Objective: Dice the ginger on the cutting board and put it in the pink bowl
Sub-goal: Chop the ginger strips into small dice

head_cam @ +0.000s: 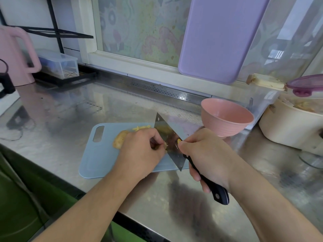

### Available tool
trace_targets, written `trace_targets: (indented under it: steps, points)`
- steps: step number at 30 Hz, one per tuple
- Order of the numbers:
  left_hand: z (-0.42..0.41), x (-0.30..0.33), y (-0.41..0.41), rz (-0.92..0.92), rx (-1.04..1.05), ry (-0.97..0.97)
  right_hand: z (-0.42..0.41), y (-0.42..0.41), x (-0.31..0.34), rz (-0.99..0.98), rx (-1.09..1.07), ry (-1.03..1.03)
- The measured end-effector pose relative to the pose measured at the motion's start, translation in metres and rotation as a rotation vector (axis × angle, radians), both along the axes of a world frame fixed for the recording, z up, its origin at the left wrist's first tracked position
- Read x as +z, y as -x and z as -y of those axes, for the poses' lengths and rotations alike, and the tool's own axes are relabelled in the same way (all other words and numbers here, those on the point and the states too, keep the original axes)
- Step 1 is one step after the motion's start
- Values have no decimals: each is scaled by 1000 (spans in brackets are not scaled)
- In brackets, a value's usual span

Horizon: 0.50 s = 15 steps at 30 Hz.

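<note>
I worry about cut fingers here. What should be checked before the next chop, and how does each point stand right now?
1. Right hand grips the knife handle: ok.
2. Left hand fingers curled on the ginger: ok.
3. Fingertips clear of the blade edge: cannot tell, they sit against the blade.
4. Board flat on the counter: ok.
5. Pink bowl upright and near the board: ok.
6. Ginger fully diced: not ok, a big piece remains.
</note>
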<state>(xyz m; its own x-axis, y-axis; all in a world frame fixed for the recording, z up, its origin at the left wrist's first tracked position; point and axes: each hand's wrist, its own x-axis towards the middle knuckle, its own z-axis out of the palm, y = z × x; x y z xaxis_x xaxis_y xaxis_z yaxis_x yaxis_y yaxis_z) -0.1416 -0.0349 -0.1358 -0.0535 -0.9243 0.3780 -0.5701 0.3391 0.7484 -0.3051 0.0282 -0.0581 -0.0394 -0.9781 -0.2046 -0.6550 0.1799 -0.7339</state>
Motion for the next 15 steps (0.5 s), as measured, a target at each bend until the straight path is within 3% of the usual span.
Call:
trace_targets:
  steps: [8, 15]
  points:
    - [-1, 0, -2, -39, -64, -24, 11, -6, -14, 7, -13, 99]
    - [6, -4, -1, -84, 23, -25, 7, 2, -8, 63, -38, 127]
